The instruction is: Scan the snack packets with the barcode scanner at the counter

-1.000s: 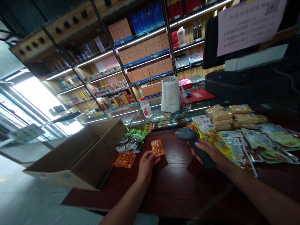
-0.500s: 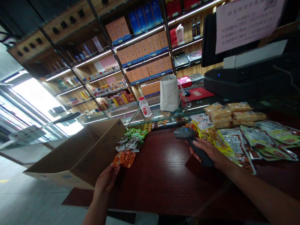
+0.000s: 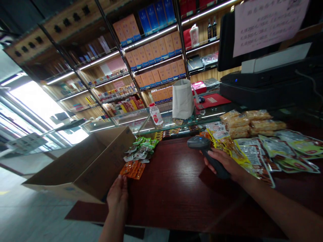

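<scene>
My right hand (image 3: pixel 220 162) is wrapped round the handle of a dark grey barcode scanner (image 3: pixel 198 143), held above the counter with its head turned left and a small blue light on top. At the lower left edge of some orange snack packets (image 3: pixel 133 169) is my left hand (image 3: pixel 118 193), its fingers stretched out; whether they touch the packets is hard to tell. Just behind the orange packets lies a pile of green and silver snack packets (image 3: pixel 142 149). Beside these stands an open cardboard box (image 3: pixel 101 171), its near inside partly hidden by its walls.
The dark red counter (image 3: pixel 171 191) bears yellow snack bags (image 3: pixel 225 144), clear and green packs (image 3: pixel 290 148) and stacked bread-like packs (image 3: pixel 252 124) on the right. Behind stand a bottle (image 3: pixel 155 115), a white paper bag (image 3: pixel 183 100) and a monitor (image 3: pixel 225 43).
My left hand has slid slightly down and its fingers have straightened at the orange packets, which lie a little further left. My right hand and the scanner have stayed in place.
</scene>
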Demonstrator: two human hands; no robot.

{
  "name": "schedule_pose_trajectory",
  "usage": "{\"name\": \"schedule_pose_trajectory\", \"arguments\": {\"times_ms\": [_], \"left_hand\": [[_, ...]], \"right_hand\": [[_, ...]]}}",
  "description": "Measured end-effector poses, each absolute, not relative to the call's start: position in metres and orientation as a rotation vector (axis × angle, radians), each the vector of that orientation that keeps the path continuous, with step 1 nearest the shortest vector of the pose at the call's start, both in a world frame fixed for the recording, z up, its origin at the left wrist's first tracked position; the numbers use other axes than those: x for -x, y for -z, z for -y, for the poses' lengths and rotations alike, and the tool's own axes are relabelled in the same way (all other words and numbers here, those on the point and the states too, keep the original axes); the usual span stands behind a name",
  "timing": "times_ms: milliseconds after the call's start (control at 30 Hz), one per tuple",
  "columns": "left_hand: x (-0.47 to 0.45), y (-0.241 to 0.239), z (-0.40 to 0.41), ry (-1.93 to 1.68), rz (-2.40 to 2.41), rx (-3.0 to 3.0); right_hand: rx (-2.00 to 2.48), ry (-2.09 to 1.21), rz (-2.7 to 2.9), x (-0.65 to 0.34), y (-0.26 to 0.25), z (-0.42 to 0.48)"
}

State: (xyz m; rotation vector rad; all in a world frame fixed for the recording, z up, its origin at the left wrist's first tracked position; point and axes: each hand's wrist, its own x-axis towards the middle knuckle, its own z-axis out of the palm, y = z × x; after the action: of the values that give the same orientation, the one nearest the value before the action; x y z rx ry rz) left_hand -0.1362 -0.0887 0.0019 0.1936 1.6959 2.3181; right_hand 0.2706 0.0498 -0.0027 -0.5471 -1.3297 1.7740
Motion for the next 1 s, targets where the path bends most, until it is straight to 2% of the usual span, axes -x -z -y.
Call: {"name": "schedule_pose_trajectory", "arguments": {"times_ms": [200,333,400,467,567,667,833,1000], "left_hand": [[0.124,-0.016,0.084,-2.302,-1.656,0.052],[0.093,-0.008,0.090,-2.309,-1.694,-0.241],[0.070,0.001,0.086,-2.158,-1.734,-0.524],[0.044,0.008,0.075,-1.858,-1.767,-0.769],[0.006,0.015,0.047,-1.412,-1.744,-1.088],[-0.024,0.019,0.005,-1.221,-1.673,-1.332],[-0.072,0.024,-0.079,-1.182,-1.986,-1.728],[-0.122,0.028,-0.134,-1.216,-2.311,-1.582]], "right_hand": [[0.517,-1.775,1.282,-0.273,0.001,-0.050],[0.494,-1.761,1.215,-0.273,-0.001,-0.054],[0.488,-1.751,1.168,-0.274,-0.003,-0.058],[0.481,-1.745,1.111,-0.277,-0.006,-0.061],[0.461,-1.751,1.025,-0.284,-0.010,-0.066],[0.428,-1.764,0.961,-0.290,-0.013,-0.070],[0.393,-1.767,0.904,-0.292,-0.016,-0.074],[0.404,-1.746,0.898,-0.288,-0.017,-0.077]]}}
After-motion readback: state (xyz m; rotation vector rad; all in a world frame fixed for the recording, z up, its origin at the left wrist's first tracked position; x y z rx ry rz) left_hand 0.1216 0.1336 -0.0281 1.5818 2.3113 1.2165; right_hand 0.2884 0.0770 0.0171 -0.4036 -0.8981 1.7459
